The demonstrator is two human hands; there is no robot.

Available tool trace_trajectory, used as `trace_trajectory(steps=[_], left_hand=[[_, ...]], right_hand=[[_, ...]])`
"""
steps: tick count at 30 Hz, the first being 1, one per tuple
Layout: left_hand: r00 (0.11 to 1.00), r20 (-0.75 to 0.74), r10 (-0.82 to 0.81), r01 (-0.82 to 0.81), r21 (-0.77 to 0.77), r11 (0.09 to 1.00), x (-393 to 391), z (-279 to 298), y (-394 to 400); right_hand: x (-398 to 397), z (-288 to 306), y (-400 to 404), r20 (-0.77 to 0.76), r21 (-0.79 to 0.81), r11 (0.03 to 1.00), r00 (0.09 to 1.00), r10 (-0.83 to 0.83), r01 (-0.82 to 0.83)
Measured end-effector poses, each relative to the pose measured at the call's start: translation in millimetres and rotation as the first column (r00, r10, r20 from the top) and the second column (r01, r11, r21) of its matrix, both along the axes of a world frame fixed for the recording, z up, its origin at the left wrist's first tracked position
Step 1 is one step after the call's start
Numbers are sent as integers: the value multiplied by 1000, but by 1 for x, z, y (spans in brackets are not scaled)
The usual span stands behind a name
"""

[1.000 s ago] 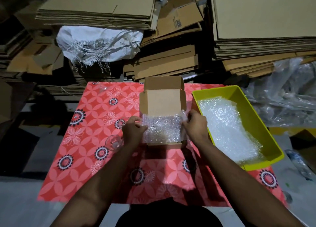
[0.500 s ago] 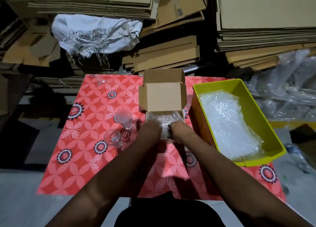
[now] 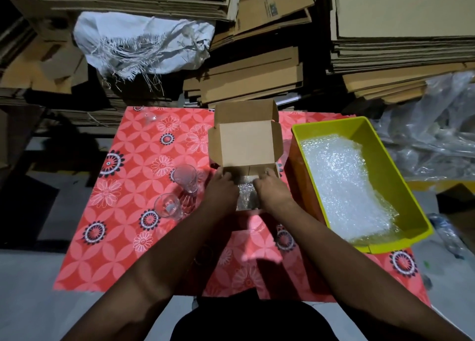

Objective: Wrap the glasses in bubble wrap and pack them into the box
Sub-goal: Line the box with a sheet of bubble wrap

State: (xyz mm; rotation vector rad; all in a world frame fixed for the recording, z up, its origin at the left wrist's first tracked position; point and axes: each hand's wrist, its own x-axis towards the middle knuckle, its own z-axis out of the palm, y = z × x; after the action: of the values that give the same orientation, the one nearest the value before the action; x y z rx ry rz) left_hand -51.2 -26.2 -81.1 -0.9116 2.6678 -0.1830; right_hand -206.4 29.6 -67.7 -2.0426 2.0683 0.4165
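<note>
A small cardboard box [image 3: 245, 145] stands open on the red flowered mat [image 3: 123, 212], its lid tilted up toward the back. My left hand [image 3: 222, 193] and my right hand [image 3: 272, 191] are both down inside the box, pressing a bubble wrap sheet [image 3: 246, 195] into it. Only a strip of the sheet shows between the hands. Left of the box stand two clear glasses: one upright [image 3: 185, 177], one nearer me [image 3: 168, 207]. Neither hand touches them.
A yellow bin [image 3: 385, 166] with more bubble wrap [image 3: 344, 184] sits right of the box. Stacks of flat cardboard [image 3: 244, 81] and a white woven sack [image 3: 144, 42] fill the back. Clear plastic [image 3: 437, 135] lies at the far right.
The bubble wrap sheet was held spread above the box. Both hands have since come together and pushed it down into the box. The glasses have come into view.
</note>
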Motion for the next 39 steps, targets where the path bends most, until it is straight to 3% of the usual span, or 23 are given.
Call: trace_trajectory(steps=[2,4,13,19,23,32,34,36,38,39], left_hand=[[998,-46,50,-54,-72,996,6,1,-1],[985,-86,147,-157,-119,980,15,-6,1],[935,-42,351,-353,-152,923,7,0,8],[913,99,395,-382,-132,915,0,-3,4],[914,70,399,-398,-26,917,-2,-9,2],[862,84,499,-504,51,862,-4,0,7],[763,-57,644,-621,208,755,-4,-2,8],[562,-224,797,-686,412,600,-1,-8,12],[396,-364,843,-642,547,537,-1,-7,16],[415,-389,822,-624,536,568,-2,-8,15]], right_hand=[[-5,5,4,-89,-170,985,995,-45,29],[-13,3,9,-115,-195,972,981,-159,135],[-22,-5,6,-31,43,925,926,-375,376],[-22,-6,8,-27,112,916,923,-384,385],[-18,-5,11,-71,86,936,939,-336,342],[-19,-4,12,-125,65,944,941,-315,324],[-18,-3,14,-115,74,935,934,-339,348],[-18,-2,16,-100,78,931,932,-348,356],[-19,1,18,-70,106,935,941,-331,337],[-20,5,19,-39,117,935,942,-333,336]])
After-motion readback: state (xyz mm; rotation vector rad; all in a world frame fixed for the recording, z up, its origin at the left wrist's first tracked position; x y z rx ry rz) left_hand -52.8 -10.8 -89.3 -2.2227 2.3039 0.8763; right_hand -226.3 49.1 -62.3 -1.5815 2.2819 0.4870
